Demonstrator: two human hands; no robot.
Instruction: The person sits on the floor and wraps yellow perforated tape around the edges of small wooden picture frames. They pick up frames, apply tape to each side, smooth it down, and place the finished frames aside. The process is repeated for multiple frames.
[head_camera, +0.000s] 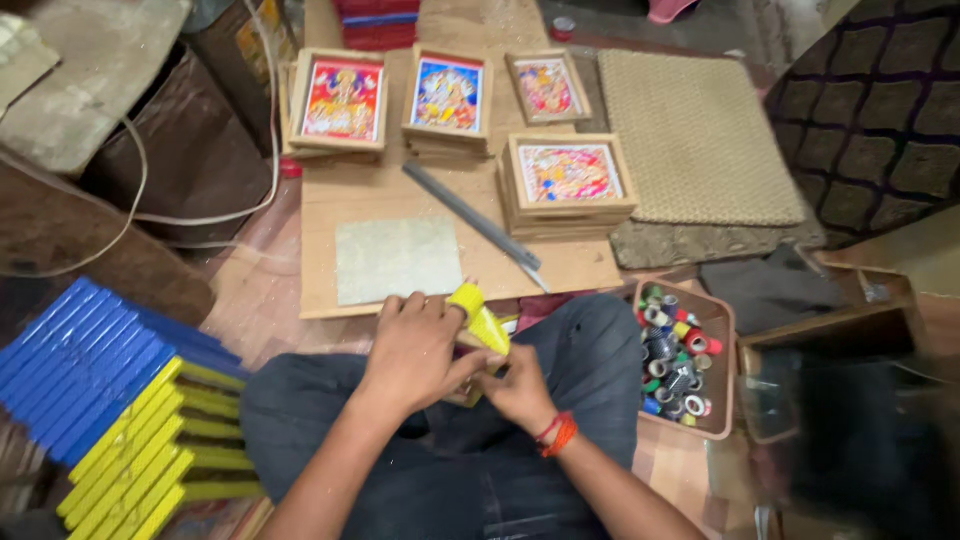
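Seated cross-legged in dark trousers (470, 460), with both hands working in the lap over a small yellow frame piece (480, 318). Left hand (415, 350) curled over the top of the piece, thumb and fingers pinching it; right hand (515, 390) (red thread at the wrist) clenched on its lower end from beneath. Best handled, by the look of it, with a firm two-point hold close to the body and the upper end kept free of the knee. Just ahead, laid on the floor as a bench: a bare wooden board (350, 200), carrying a pale glittery sheet (398, 258), a grey metal ruler (470, 212) and four stacks of framed colour prints (570, 178). Beside the right knee, a brown tray of coloured tape rolls (672, 360). To the left, stacked blue and yellow frame lengths (120, 400). Beyond the board, a woven beige mat (690, 135).
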